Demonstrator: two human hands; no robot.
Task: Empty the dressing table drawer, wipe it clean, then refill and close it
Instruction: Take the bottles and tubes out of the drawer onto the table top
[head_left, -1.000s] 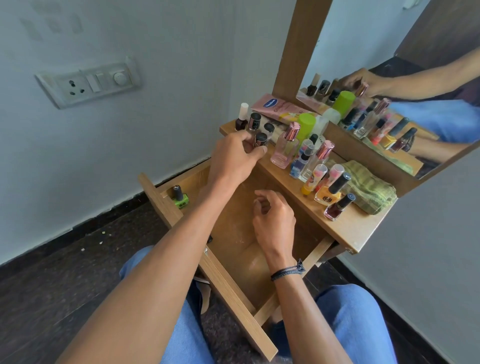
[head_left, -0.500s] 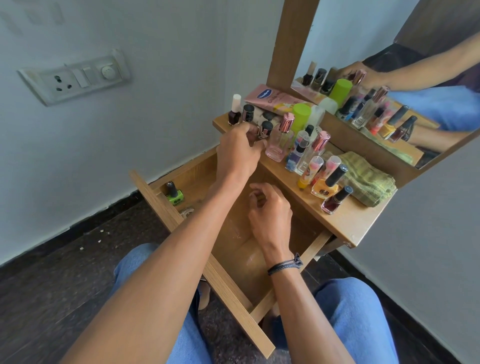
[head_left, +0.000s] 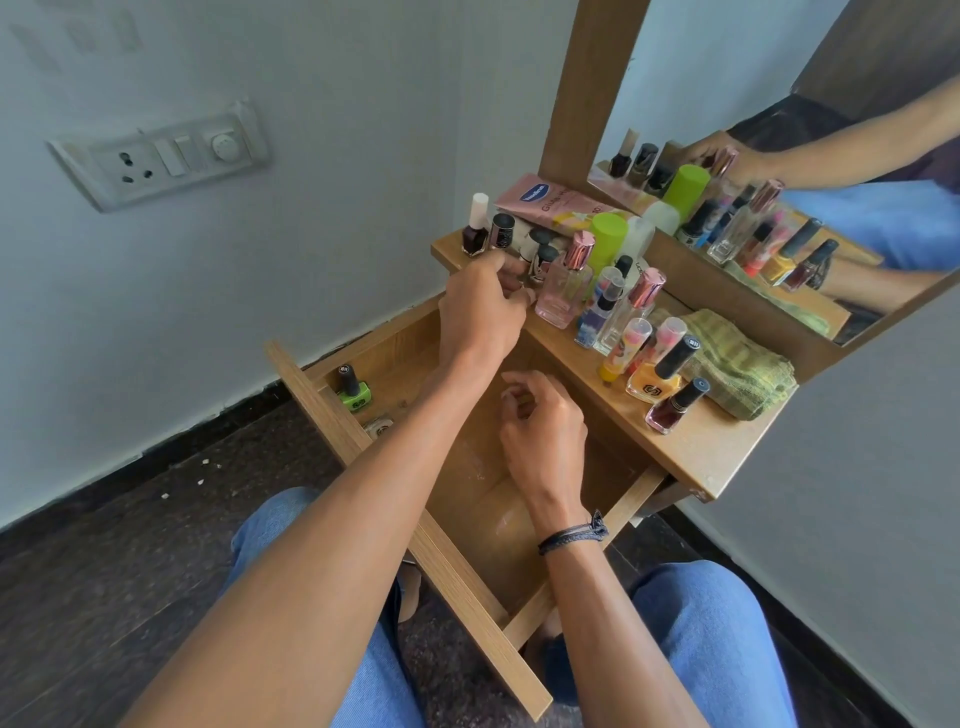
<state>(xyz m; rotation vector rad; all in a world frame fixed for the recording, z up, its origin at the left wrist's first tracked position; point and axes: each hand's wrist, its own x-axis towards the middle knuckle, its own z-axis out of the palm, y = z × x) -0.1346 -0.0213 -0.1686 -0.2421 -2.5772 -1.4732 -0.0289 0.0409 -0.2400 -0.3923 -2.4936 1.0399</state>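
Two hands were seen at one wooden dressing table, its single drawer pulled out beneath the worktop. The left hand was held at the worktop's front edge, fingers curled against a cluster of small black-capped bottles; whether one was actually gripped could not be told. The right hand was held over the drawer's bare board floor with fingers loosely curled, and whether anything was pinched there could not be told either.

One green nail polish bottle with a black cap was seen upright in the drawer's far corner, with one small round object near it, too blurred to be named.

Two rose-gold caps were counted on the worktop: one on a pink-tinted perfume bottle, one on a taller clear glass bottle. One yellow nail polish bottle and one dark red nail polish bottle, both black-capped, were set near the front edge. One pink tube, marked "Vaseline", was laid flat at the back. One folded green checked cloth was placed against the frame of the mirror.
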